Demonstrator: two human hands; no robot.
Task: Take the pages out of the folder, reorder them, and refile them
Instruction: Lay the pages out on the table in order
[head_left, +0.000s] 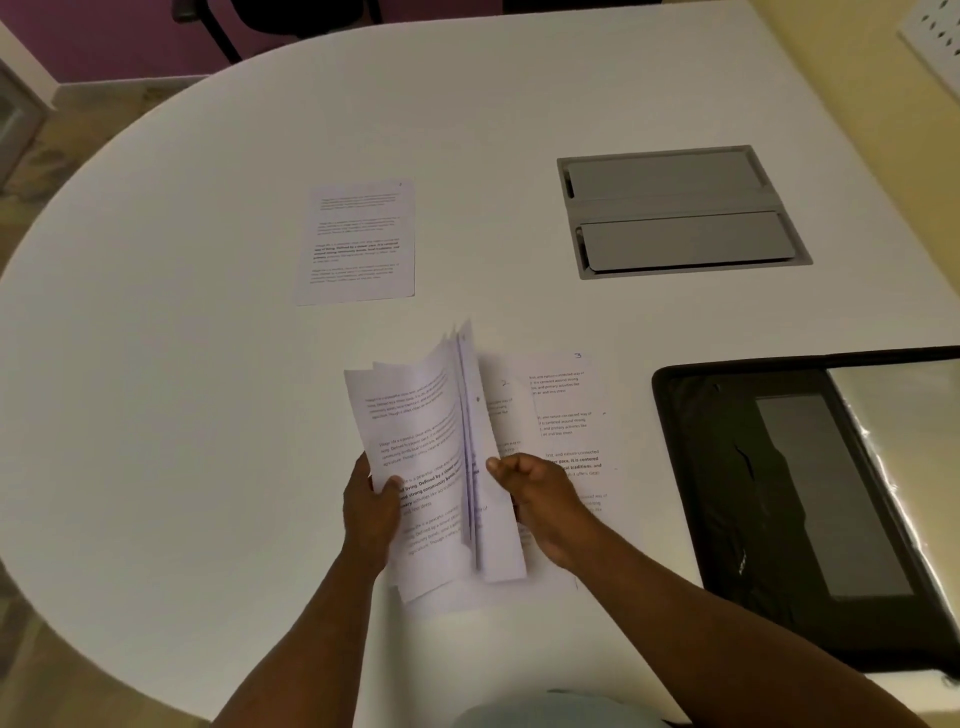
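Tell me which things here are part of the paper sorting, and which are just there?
Part of the job:
- sheaf of pages, held by left hand and right hand
- page marked 3, flat beside it
- single page, farther off
- open black folder

Just there:
- grey cable hatch in the white table
- chair

The left hand (371, 506) and right hand (535, 493) grip a fanned sheaf of pages (441, 457) between them. Flat sheets (571, 415) lie under the right hand, one page (358, 241) beyond both hands, and an open black folder (800, 499) right of them.
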